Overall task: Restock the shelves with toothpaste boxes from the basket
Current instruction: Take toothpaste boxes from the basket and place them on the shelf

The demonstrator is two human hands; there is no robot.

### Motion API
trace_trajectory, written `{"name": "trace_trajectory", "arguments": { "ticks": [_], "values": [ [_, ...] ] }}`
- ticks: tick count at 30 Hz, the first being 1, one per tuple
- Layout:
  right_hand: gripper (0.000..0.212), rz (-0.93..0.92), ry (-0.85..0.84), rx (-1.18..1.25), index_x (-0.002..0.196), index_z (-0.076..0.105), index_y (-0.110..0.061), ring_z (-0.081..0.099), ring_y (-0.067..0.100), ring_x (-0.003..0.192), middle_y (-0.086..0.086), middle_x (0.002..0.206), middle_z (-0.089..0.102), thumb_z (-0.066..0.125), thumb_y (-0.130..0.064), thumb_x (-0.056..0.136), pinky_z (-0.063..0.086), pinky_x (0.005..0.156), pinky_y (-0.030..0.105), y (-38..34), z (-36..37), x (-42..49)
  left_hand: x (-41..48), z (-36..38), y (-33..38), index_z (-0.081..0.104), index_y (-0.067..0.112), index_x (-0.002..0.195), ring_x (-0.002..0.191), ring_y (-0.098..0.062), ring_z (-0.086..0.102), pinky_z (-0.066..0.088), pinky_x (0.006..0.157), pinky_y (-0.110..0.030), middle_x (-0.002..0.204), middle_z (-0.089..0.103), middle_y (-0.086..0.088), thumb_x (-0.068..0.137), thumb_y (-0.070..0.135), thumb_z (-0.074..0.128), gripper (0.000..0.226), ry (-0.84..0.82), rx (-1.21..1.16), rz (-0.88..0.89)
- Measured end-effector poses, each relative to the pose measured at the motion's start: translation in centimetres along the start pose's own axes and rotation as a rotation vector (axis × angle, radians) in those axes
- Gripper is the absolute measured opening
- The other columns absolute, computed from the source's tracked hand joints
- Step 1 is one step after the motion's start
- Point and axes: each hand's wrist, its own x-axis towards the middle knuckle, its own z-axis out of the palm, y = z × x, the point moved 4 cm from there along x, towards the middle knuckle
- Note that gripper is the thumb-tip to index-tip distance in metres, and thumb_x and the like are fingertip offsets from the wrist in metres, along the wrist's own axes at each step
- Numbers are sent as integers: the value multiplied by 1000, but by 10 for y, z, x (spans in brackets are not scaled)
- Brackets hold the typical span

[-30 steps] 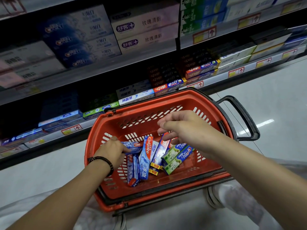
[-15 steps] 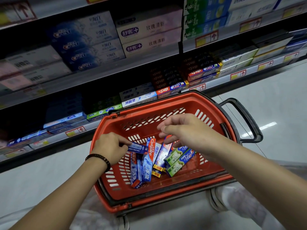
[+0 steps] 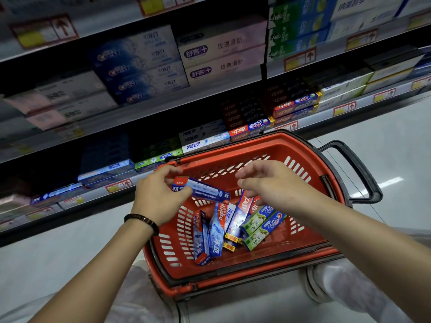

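Right now the shelves (image 3: 140,114) rise beyond the basket's far rim, stocked with rows of toothpaste. The red basket (image 3: 233,285) sits directly below you, its black handle (image 3: 359,169) on its right side. Above the basket's left half, your left hand (image 3: 158,197) pinches one end of a blue toothpaste box (image 3: 205,188), tilted with its other end angled down into the basket. Your right hand (image 3: 272,185) hovers over the basket's middle, fingers loosely spread, holding nothing. On the basket's floor the other boxes (image 3: 217,234) lie jumbled. A dark bracelet (image 3: 142,220) circles your left wrist, just outside the basket's left rim.
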Motion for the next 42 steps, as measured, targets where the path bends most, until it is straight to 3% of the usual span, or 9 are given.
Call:
{"name": "trace_trajectory", "arguments": {
  "ticks": [4, 8, 10, 16, 20, 22, 29, 36, 42],
  "values": [
    [9, 1, 29, -40, 106, 72, -27, 74, 27, 92, 6, 100, 77, 75, -29, 97, 60, 86, 46, 2, 4, 2, -3, -8, -1, 71, 36, 102, 77, -4, 72, 63, 68, -33, 87, 74, 14, 84, 38, 79, 20, 16, -83, -54],
    [16, 8, 27, -38, 110, 71, -27, 69, 16, 89, 0, 101, 73, 78, -28, 96, 56, 79, 38, 5, 4, 7, -4, -16, -6, 72, 34, 101, 74, -8, 76, 65, 67, -40, 76, 77, 8, 90, 36, 77, 12, 9, -257, -138],
    [20, 10, 27, -61, 112, 68, -28, 69, 17, 95, -1, 108, 70, 79, -26, 95, 53, 77, 35, 8, 3, 11, -4, -20, -6, 71, 33, 99, 71, -10, 77, 66, 69, -44, 78, 78, 5, 92, 36, 75, 9, 3, -336, -187],
    [48, 16, 58, -200, 132, 58, -33, 67, 20, 107, -2, 134, 56, 82, -18, 92, 66, 83, 51, 11, -5, 16, -6, -28, -3, 71, 23, 103, 74, -19, 79, 65, 71, -40, 107, 75, -9, 97, 29, 71, 8, -36, -549, -299],
    [80, 4, 82, -288, 151, 44, -36, 59, 22, 128, 2, 155, 48, 87, -19, 87, 62, 95, 50, 15, -4, 19, -6, -34, -5, 72, 23, 99, 76, -25, 79, 63, 85, -53, 98, 79, -12, 99, 30, 68, 8, -58, -617, -331],
    [85, 0, 90, -296, 156, 38, -35, 59, 21, 127, -1, 158, 46, 86, -20, 88, 61, 97, 48, 16, -3, 20, -7, -36, -6, 73, 19, 101, 76, -28, 77, 59, 90, -56, 94, 79, -14, 100, 30, 66, 13, -75, -680, -363],
    [55, -72, 183, -204, 153, 42, -34, 69, 14, 110, -12, 138, 61, 64, -43, 103, 62, 93, 46, 13, 0, 23, -10, -41, -1, 69, 9, 106, 78, -27, 70, 58, 86, -47, 94, 79, -19, 101, 33, 62, 25, -109, -812, -439],
    [38, -76, 205, -3, 143, 54, -28, 73, 11, 106, -12, 123, 68, 61, -36, 106, 65, 87, 41, 7, 6, 25, -11, -47, -3, 68, 11, 105, 73, -24, 69, 58, 83, -46, 95, 78, -22, 101, 40, 61, 29, -94, -811, -455],
    [18, -68, 185, 62, 123, 64, -31, 77, 13, 96, -6, 112, 76, 57, -38, 108, 66, 84, 43, 1, 11, 23, -10, -57, -2, 70, 18, 102, 69, -23, 71, 61, 84, -45, 86, 79, -15, 97, 62, 58, 46, -63, -744, -427]
  ]
}}
